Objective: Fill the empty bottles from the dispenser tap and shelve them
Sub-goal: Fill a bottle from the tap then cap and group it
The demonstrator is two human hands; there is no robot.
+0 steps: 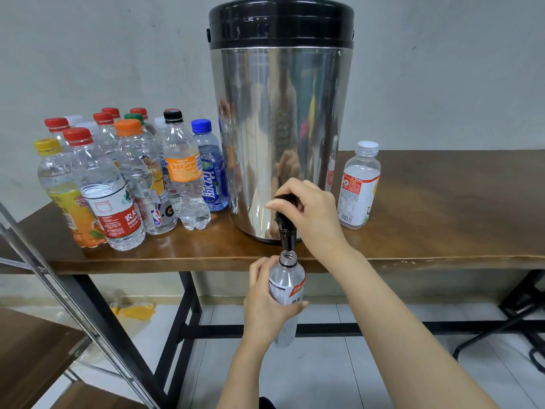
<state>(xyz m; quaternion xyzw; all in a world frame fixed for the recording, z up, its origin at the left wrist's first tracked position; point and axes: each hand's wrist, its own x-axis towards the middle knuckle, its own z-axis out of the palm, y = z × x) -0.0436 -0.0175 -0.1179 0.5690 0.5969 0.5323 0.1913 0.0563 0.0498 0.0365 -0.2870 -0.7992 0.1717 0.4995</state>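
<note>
**Table edge, tap over open bottle: spill risks**

Brown table [442, 202] against a grey wall; the steel dispenser [280, 113] stands at its front edge with the tap [285, 231] overhanging.

- Hands apart. Your right hand [306, 211] curls over the tap lever. Your left hand [265, 302] is wrapped round the uncapped bottle [287, 280].
- The bottle hangs in the air in front of the table, mouth just under the spout. Whether water runs, you cannot tell from this view.

Risks, as judged:
1. The mouth is narrow. A small drift of your left hand probably sends the stream over your fingers and onto the floor [339, 364].
2. Nothing supports the bottle from below; as it gets heavier and wetter, it may slip.
3. Your palm and the label [296, 290] hide much of the level, so overfilling is likely unless you watch the neck.
4. A hard tug on the lever could shift the dispenser toward the edge.

Capped bottles [126, 178] stand well to the left and a lone bottle [358, 184] to the right, both out of splash range.
</note>
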